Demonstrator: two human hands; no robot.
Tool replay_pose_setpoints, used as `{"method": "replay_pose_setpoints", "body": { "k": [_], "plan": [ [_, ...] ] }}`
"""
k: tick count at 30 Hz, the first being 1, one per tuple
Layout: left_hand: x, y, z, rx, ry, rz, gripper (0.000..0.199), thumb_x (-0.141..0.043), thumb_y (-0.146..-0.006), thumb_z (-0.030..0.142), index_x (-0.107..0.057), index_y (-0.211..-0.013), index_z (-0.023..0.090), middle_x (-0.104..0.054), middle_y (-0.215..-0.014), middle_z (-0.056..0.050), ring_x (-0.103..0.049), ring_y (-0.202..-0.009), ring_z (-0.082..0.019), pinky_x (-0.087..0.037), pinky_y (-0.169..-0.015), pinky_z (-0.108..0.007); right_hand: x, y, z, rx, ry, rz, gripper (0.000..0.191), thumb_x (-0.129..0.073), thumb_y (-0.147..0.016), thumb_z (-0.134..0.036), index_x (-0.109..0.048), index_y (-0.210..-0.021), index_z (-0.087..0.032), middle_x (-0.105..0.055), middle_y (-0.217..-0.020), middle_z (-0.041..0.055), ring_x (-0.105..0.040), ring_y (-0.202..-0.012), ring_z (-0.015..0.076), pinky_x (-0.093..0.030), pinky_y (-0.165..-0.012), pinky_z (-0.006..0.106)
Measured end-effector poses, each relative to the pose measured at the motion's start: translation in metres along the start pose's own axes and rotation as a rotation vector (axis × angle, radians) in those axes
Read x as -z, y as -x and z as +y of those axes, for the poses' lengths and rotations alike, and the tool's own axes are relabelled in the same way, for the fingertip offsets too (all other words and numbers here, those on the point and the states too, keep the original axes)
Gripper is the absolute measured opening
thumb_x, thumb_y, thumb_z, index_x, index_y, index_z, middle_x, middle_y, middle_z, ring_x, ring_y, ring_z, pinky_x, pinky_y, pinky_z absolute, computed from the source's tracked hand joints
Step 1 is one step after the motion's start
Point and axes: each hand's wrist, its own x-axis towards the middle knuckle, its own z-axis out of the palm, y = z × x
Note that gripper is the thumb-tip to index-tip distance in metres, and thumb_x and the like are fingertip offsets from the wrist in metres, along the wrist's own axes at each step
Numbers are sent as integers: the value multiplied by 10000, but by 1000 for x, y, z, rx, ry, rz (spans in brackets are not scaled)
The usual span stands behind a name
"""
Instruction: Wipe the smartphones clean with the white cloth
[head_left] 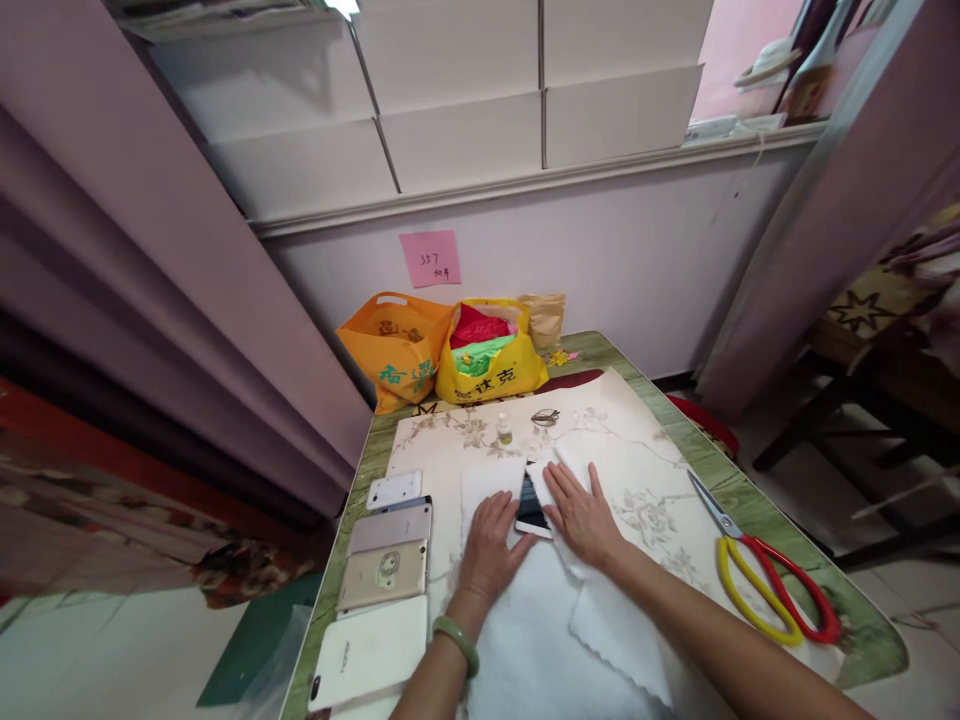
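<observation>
A smartphone (531, 512) with a dark screen and white lower edge lies on a white cloth (551, 615), partly covered by its folds. My left hand (491, 543) rests at the phone's left side on the cloth, fingers stretched forward, its thumb near the phone's lower edge. On the right, my right hand (585, 512) lies flat on a folded part of the cloth beside the phone, with its fingers apart. A green bangle (457, 643) circles my left wrist.
Several phones, including a white one (371, 650), line the table's left side. Large scissors (750, 560) lie at the right. Beyond the cloth are a small bottle (504, 430) and dark-framed glasses (545, 417). Orange (405, 350) and yellow bags (491, 375) stand by the wall.
</observation>
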Motion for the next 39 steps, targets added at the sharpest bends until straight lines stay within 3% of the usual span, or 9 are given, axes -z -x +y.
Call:
{"method": "replay_pose_setpoints", "body": {
  "k": [4,6,12,16,20,26,31,33,39],
  "plan": [
    [3,-1,1,7,6,-13,370,-627,-849,369,-604,-1181,207,-604,-1307,-137,-542,-1234,-305,-427,-1067,-569,8,11,-7,287,-113,-76,535,-310,-1014,-414,-243,-1526,-272,-382,-1526,57,-328,-1414,230,16,-1179,564],
    [3,-2,1,10,0,-6,353,-621,-853,384,-614,-1158,206,-617,-1280,-140,-551,-1220,-303,-433,-1063,-563,9,3,-7,303,-146,-104,556,-312,-1007,-479,-237,-1525,-290,-380,-1527,49,-334,-1411,224,3,-1181,556],
    [0,-2,1,-6,-5,19,462,-620,-853,429,-571,-1256,208,-602,-1315,-135,-538,-1243,-303,-433,-1064,-553,-2,-23,8,1,-74,-84,626,-282,-990,-551,-232,-1528,-234,-288,-1564,87,-259,-1442,252,13,-1154,614],
    [1,-3,0,-4,6,15,446,-628,-848,404,-579,-1250,216,-604,-1314,-130,-538,-1241,-301,-423,-1065,-553,-6,-11,18,-212,-33,-24,585,-224,-1012,-486,-243,-1526,-207,-287,-1563,98,-246,-1446,263,10,-1138,640],
    [4,-8,4,36,41,-11,423,-650,-827,405,-605,-1197,204,-613,-1290,-121,-530,-1234,-286,-416,-1062,-508,-4,1,18,-287,-74,43,532,-226,-1020,-405,-332,-1495,-189,-350,-1538,93,-240,-1447,259,-6,-1152,610],
    [2,-31,44,332,-76,-76,364,-744,-696,439,-599,-919,191,-614,-1074,-96,-535,-1079,-289,-415,-961,-459,-3,4,26,-318,-294,175,472,-250,-1020,-380,-550,-1341,-206,-539,-1409,71,-358,-1395,231,-128,-1171,534],
    [4,-47,73,592,-95,-89,408,-767,-624,334,-486,-892,207,-550,-1005,-62,-523,-1010,-263,-405,-869,-381,-9,8,39,-371,-553,355,477,-287,-1004,-427,-636,-1226,-191,-646,-1272,85,-488,-1302,245,-238,-1152,521],
    [4,-50,77,604,5,-65,400,-744,-626,265,-458,-902,221,-567,-964,-41,-552,-958,-240,-413,-827,-349,-8,10,42,-421,-639,421,502,-298,-992,-467,-659,-1185,-176,-655,-1251,109,-533,-1253,251,-290,-1136,496],
    [11,-59,71,767,477,-115,290,-596,-723,124,-504,-980,223,-585,-618,70,-563,-520,-124,-390,-537,-223,5,13,43,-529,-791,515,560,-300,-964,-557,-672,-1097,-159,-691,-1129,128,-612,-1065,255,-452,-982,407]
  ]
}}
